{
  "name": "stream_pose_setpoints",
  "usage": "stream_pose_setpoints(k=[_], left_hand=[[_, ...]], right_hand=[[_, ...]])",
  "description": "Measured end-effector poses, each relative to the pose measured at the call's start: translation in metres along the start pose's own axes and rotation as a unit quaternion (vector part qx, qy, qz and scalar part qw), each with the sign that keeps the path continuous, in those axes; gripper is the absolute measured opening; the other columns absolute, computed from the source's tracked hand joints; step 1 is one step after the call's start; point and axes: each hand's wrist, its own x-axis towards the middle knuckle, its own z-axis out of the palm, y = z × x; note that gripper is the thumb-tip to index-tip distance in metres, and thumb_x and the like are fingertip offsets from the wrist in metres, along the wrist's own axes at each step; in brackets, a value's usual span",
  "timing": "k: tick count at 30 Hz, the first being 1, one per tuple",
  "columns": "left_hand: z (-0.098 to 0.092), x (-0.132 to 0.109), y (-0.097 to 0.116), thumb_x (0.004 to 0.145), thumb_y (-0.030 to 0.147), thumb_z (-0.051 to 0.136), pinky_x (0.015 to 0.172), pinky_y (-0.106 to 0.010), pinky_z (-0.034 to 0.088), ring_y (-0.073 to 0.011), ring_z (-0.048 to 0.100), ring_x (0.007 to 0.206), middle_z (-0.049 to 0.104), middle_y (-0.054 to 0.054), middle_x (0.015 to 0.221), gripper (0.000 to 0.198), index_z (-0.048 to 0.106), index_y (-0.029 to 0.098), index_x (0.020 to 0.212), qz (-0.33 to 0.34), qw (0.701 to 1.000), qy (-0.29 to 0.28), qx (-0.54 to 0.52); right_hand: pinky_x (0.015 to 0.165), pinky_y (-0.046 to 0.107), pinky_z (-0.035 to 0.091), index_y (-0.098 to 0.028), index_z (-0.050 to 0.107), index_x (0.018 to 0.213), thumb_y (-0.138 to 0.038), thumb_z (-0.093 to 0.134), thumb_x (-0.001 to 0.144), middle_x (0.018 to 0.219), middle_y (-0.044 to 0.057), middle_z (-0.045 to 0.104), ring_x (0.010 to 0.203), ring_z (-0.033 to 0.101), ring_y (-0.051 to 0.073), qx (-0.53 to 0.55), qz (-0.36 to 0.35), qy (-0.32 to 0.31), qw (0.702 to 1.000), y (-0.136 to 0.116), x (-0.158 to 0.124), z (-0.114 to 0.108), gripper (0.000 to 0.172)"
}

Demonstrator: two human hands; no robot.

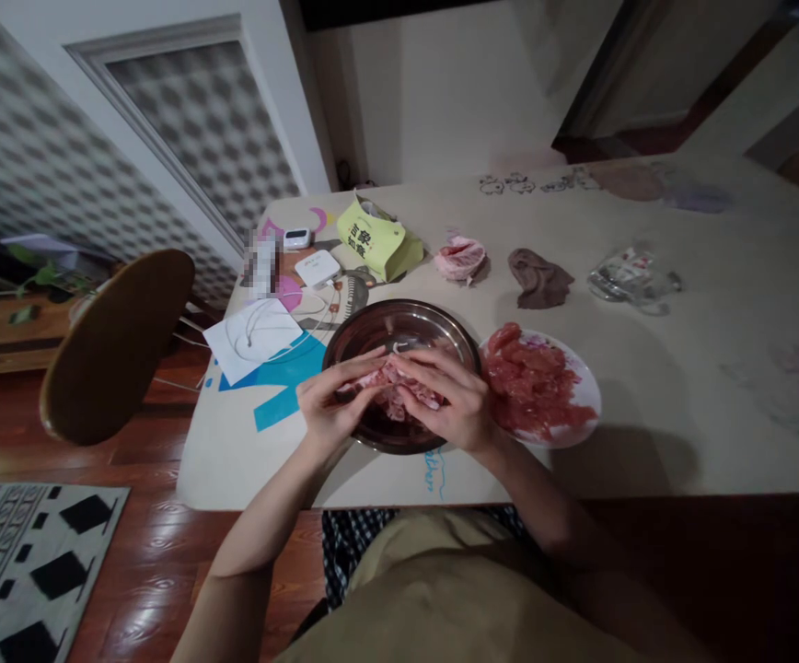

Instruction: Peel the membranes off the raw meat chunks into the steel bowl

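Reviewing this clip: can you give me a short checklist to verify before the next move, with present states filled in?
1. Left hand has its fingers on the pink, raw-looking meat: ok.
2. Right hand has its fingers on the same meat: ok.
3. Metal bowl stands upright under both hands: ok.
4. White plate bearing red, raw-looking meat stands apart from the bowl: cannot tell; their edges meet in this view.
5. Brown cloth lies clear of the plate: ok.
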Motion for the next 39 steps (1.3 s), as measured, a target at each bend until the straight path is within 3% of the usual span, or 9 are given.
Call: stream_pose_setpoints(k=[4,8,14,19,25,28,34,39], left_hand=[[0.001,0.004,0.0,0.089,0.022,0.076,0.091,-0.039,0.066,-0.0272,0.076,0.111,0.081,-0.009,0.102,0.012,0.076,0.018,0.1,0.009,0.999,-0.031,-0.042],[0.001,0.005,-0.001,0.091,0.016,0.071,0.096,-0.039,0.065,-0.0262,0.072,0.12,0.081,-0.008,0.105,0.014,0.075,0.018,0.104,0.036,0.998,-0.056,0.009],[-0.003,0.003,-0.004,0.093,0.011,0.064,0.085,-0.024,0.065,-0.0166,0.079,0.098,0.081,-0.006,0.108,0.028,0.073,0.02,0.118,0.094,0.988,-0.084,0.084],[-0.007,0.005,-0.004,0.095,0.005,0.051,0.1,-0.038,0.062,-0.0196,0.076,0.111,0.079,-0.008,0.113,0.034,0.071,0.02,0.119,0.149,0.978,-0.14,0.032],[-0.006,0.003,-0.009,0.094,0.003,0.055,0.101,-0.044,0.063,-0.0215,0.075,0.112,0.079,-0.007,0.114,0.035,0.071,0.02,0.12,0.199,0.974,-0.111,-0.007],[-0.006,0.002,-0.01,0.093,0.003,0.058,0.1,-0.048,0.063,-0.0238,0.075,0.113,0.078,-0.008,0.117,0.032,0.071,0.019,0.118,0.202,0.974,-0.099,-0.02],[-0.005,0.003,-0.009,0.097,0.009,0.057,0.097,-0.046,0.065,-0.0219,0.076,0.109,0.079,-0.006,0.114,0.025,0.071,0.02,0.114,0.216,0.974,-0.074,-0.005],[-0.004,0.003,-0.008,0.098,0.011,0.059,0.094,-0.047,0.067,-0.0229,0.077,0.107,0.08,-0.007,0.111,0.019,0.071,0.018,0.111,0.215,0.974,-0.069,-0.025]], right_hand=[[0.1,0.033,0.063,-0.026,0.06,0.141,-0.002,0.062,0.092,0.117,0.005,0.077,0.105,0.075,0.016,-0.014,-0.018,0.014,1.0,0.005,-0.005,0.0,0.054],[0.102,0.033,0.062,-0.018,0.065,0.136,0.004,0.059,0.091,0.116,0.009,0.078,0.108,0.075,0.019,-0.039,-0.051,0.017,0.998,0.007,-0.008,-0.002,0.05],[0.096,0.032,0.066,-0.023,0.07,0.128,-0.002,0.061,0.094,0.112,0.004,0.079,0.105,0.076,0.018,-0.055,-0.062,0.015,0.996,0.004,-0.006,-0.006,0.041],[0.096,0.03,0.065,-0.028,0.068,0.13,0.0,0.06,0.092,0.111,0.0,0.08,0.1,0.077,0.016,-0.081,-0.046,0.03,0.995,0.004,-0.008,-0.007,0.048],[0.088,0.029,0.065,-0.024,0.073,0.123,0.0,0.062,0.091,0.099,0.004,0.08,0.092,0.077,0.017,-0.106,-0.008,0.081,0.991,0.007,-0.003,-0.009,0.042],[0.089,0.029,0.063,-0.022,0.075,0.12,0.0,0.063,0.091,0.098,0.005,0.08,0.092,0.077,0.017,-0.102,-0.003,0.076,0.992,0.008,-0.001,-0.011,0.038],[0.084,0.028,0.062,-0.02,0.077,0.111,-0.003,0.061,0.094,0.097,0.005,0.08,0.087,0.076,0.015,-0.137,0.041,0.09,0.986,0.011,-0.002,-0.008,0.029],[0.081,0.029,0.062,-0.021,0.077,0.108,-0.006,0.056,0.097,0.094,0.004,0.079,0.085,0.074,0.015,-0.13,0.079,0.064,0.986,0.016,-0.004,-0.005,0.028]])
